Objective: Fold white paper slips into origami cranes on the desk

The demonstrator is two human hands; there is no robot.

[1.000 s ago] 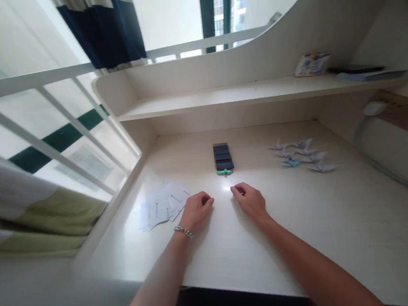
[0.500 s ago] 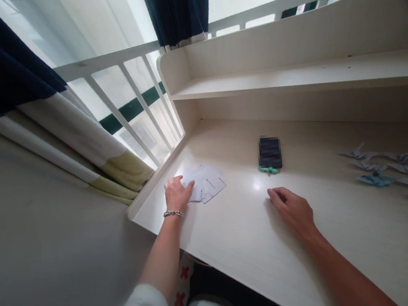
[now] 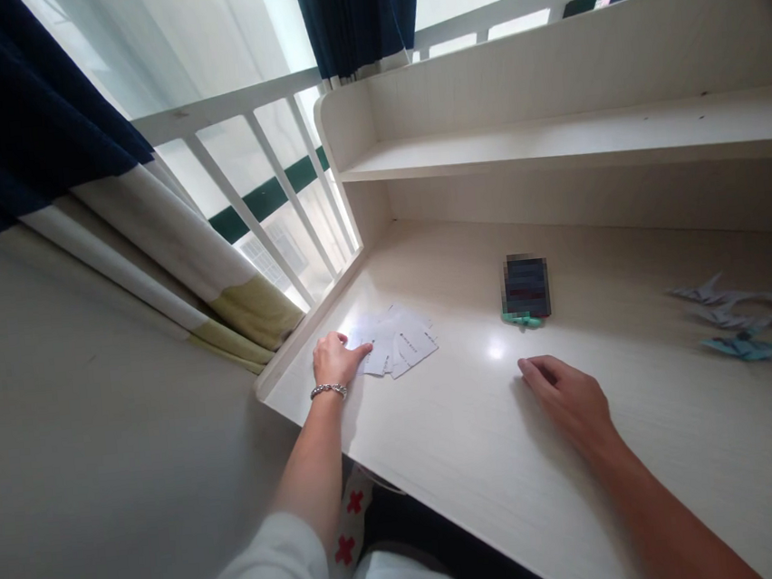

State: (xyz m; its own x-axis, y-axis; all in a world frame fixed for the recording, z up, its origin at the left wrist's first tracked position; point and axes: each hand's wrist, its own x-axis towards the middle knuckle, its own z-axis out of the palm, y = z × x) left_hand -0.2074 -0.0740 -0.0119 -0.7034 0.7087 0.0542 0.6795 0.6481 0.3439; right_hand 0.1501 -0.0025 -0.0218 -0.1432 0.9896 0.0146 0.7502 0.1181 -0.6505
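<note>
**Hand Meets Fan of Paper at Desk's Edge**

A curtain (image 3: 148,230) of navy, off-white and olive fabric falls in soft folds beside a white slatted railing (image 3: 232,181), along the left edge of a pale, wood-grained desk (image 3: 435,449). Near that edge, toward the front left corner, a person's left hand (image 3: 339,358), a chunky metal chain bracelet (image 3: 328,391) at its wrist, is at the left end of thin white paper slips (image 3: 397,341). Its thumb stands apart from the bent fingers and points across the paper; whether they grip a slip cannot be told. The slips lie flat and overlapping in a loose fan, small dark print on several, well in from the back left corner.

Farther right, nearer the desk's back edge than its front, lies a dark rectangular block (image 3: 526,287), its surface pixelated, with a smooth green strip (image 3: 523,321) along the near end. A long, straight-edged shelf (image 3: 522,142) spans the back. The right hand (image 3: 565,392) hangs low just in front of the block, fingers curled and thumb pressed to forefinger; whether anything sits between cannot be told. At far right, sharp-winged folded paper birds cluster, pale ones around a blue-green bird (image 3: 742,346), blurred.
</note>
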